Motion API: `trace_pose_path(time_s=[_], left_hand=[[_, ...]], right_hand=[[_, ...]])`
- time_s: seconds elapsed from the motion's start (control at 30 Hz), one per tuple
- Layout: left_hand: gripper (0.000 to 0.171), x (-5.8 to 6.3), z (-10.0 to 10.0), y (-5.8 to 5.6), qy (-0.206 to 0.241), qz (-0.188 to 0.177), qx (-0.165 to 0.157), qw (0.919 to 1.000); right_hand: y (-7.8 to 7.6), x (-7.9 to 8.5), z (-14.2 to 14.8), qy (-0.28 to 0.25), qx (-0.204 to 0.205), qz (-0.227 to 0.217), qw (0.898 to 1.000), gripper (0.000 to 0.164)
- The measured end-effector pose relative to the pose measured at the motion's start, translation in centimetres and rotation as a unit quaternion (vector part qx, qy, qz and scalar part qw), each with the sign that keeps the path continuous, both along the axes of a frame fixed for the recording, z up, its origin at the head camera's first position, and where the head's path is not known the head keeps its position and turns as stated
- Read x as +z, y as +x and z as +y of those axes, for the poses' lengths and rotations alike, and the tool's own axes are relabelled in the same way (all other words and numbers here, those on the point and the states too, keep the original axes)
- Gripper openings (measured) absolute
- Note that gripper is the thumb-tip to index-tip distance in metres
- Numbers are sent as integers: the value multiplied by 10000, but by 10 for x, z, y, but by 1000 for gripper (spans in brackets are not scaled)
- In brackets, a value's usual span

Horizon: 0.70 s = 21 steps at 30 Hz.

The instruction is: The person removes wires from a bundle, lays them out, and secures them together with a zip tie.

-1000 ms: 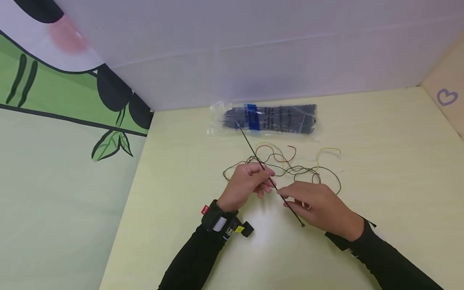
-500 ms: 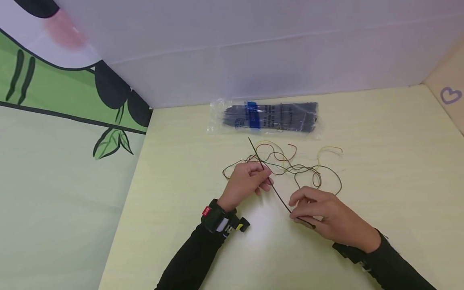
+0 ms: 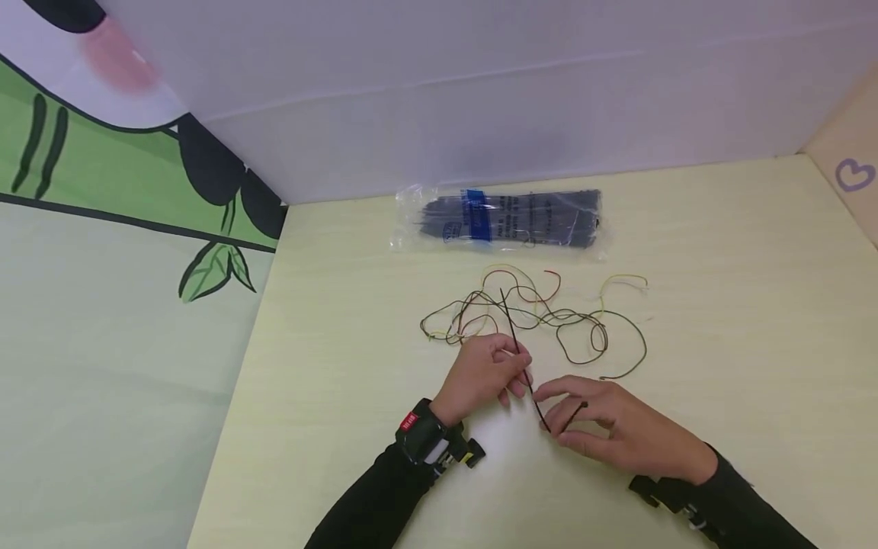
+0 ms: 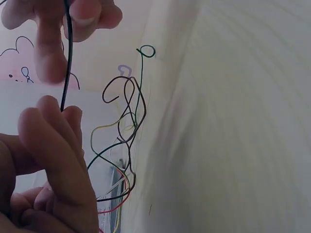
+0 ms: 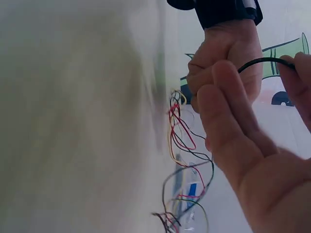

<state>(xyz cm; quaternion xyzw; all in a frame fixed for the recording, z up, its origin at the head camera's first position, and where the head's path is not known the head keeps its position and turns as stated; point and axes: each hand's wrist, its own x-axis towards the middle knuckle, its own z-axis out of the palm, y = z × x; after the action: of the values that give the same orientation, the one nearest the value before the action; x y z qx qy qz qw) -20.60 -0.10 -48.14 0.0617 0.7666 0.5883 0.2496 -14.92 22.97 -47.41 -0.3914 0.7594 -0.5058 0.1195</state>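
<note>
A thin black cable tie (image 3: 511,320) slants between the two hands, above the table. My left hand (image 3: 483,377) pinches it along its length, and the free tip points away over the wires. My right hand (image 3: 617,427) holds the lower part between thumb and fingers, where the tie bends back and its small head end sticks up. In the right wrist view the cable tie (image 5: 262,60) arcs between both hands; in the left wrist view the strip (image 4: 69,53) runs nearly straight. Just beyond the hands lies a loose tangle of thin wires (image 3: 576,314), dark, red and yellow.
A clear plastic bag (image 3: 535,217) of dark cable ties with a blue label lies at the back of the pale table (image 3: 329,320). Behind it rises a pale wall (image 3: 480,99). A panel with painted figures (image 3: 137,305) stands along the left.
My right hand first slid down to the tie's head end, then bent that end round. My left hand has come slightly nearer and to the right, drawing the tip back from the bag.
</note>
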Motion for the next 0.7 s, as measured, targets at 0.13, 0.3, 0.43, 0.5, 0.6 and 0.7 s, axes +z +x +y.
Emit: trace_pose_path(time_s=[0.13,0.3,0.43,0.5,0.6,0.7], left_hand=[[10,-4,3,2,-21,-72,-85,9999],[13,-7,4,5,-1,-258,-161,9995],[13,-8,4,7,-62,-413,-180,9990],[13,-7,3,8,-152,-502,-213,9984],[17,-5,1,8,-510,-521,-339,9968],[29,0,-4,5,-1110,-267,-510,9922]], right_hand=[[4,-6,0,24,-54,-586,9983,12],[2,-12,-1,-116,64,-641,9979,15],[0,-14,-1,-216,52,-598,9980,17],[0,-14,-1,-198,16,-691,9974,15],[2,-13,1,16,-167,-865,9961,15],[2,-11,2,359,-458,-1010,9932,16]])
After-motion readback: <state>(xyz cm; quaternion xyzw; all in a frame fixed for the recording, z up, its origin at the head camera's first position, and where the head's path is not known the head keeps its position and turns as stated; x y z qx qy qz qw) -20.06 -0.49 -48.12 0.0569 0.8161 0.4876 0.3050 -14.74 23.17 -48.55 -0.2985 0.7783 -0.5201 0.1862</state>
